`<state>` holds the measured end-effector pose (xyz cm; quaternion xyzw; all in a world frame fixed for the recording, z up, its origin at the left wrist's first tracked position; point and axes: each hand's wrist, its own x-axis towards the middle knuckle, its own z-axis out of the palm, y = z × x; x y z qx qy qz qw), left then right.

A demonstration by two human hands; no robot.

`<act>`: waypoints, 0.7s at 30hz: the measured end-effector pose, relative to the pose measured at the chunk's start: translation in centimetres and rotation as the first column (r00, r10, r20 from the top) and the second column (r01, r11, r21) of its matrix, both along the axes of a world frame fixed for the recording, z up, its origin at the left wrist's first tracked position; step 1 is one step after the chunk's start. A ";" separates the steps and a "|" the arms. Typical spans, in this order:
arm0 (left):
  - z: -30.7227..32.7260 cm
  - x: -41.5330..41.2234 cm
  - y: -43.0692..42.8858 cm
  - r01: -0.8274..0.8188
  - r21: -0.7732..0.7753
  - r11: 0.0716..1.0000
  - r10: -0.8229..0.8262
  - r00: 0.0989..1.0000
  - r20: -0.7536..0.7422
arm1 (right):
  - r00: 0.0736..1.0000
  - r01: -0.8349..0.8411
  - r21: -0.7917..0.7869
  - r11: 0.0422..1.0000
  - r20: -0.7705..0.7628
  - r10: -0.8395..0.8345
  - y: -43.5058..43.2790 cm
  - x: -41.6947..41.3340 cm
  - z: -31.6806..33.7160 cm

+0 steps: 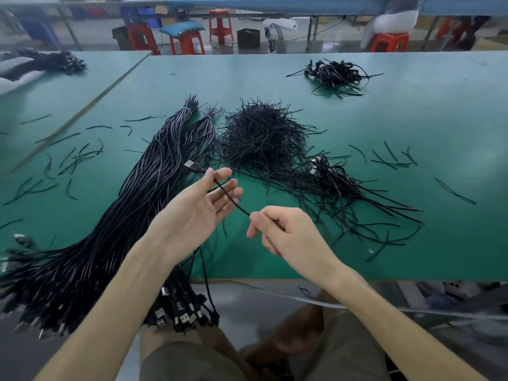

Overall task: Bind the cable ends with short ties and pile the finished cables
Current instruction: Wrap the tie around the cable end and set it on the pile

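My left hand (203,204) pinches a black USB cable (232,199) between thumb and forefinger, just behind its plug (190,165); the other fingers are spread. My right hand (283,229) grips the same cable lower down, fingers curled round it. The cable stretches between both hands above the green table (412,127). A big bundle of unbound black cables (132,204) lies at the left, plugs hanging over the front edge. A heap of short black ties (261,136) sits in the middle. Bound cables lie in a small pile (335,182) to its right.
Another pile of cables (334,74) lies at the far right of the table. Loose ties (74,158) are scattered at the left and right. A dark cable heap (55,61) rests on the neighbouring table. Red stools (187,41) and a seated person (393,20) are behind.
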<state>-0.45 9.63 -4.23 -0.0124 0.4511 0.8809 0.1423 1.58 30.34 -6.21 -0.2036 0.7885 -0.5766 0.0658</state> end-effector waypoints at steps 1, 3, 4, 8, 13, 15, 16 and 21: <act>0.1 0.1 0.4 -0.006 0.059 0.998 0.006 1.000 0.006 | 1.000 -0.012 0.014 1.000 0.007 0.011 -0.1 0.1 -0.1; 0.5 0.3 0.7 0.043 0.194 0.980 -0.042 0.999 -0.009 | 0.998 -0.052 0.048 0.997 0.042 0.050 -0.1 0.2 -0.4; 0.8 0.5 0.7 0.091 0.228 0.969 -0.086 0.996 -0.032 | 0.995 -0.079 0.067 0.995 0.062 0.075 0.0 0.2 -0.4; 1.8 1.6 -0.8 0.165 -0.058 0.985 -0.174 0.960 -0.219 | 0.989 -0.126 0.165 0.978 0.101 0.110 1.4 -0.9 0.4; 2.4 3.4 -0.8 0.247 -0.808 0.535 -0.616 0.769 -0.173 | 0.993 0.061 0.134 0.989 0.087 -0.073 2.5 -3.0 2.2; 1.9 3.9 0.7 0.273 -0.857 0.437 -0.679 0.725 -0.115 | 0.997 0.068 0.073 0.995 0.032 -0.071 1.5 -2.8 2.8; 1.4 4.0 1.5 0.255 -0.852 0.458 -0.654 0.745 -0.129 | 0.998 0.056 0.044 0.997 0.004 -0.057 0.9 -2.5 3.0; -0.3 4.1 2.9 0.123 -0.657 0.744 -0.365 0.898 -0.245 | 0.992 0.040 -0.006 0.999 -0.117 -0.041 -1.2 -0.1 3.0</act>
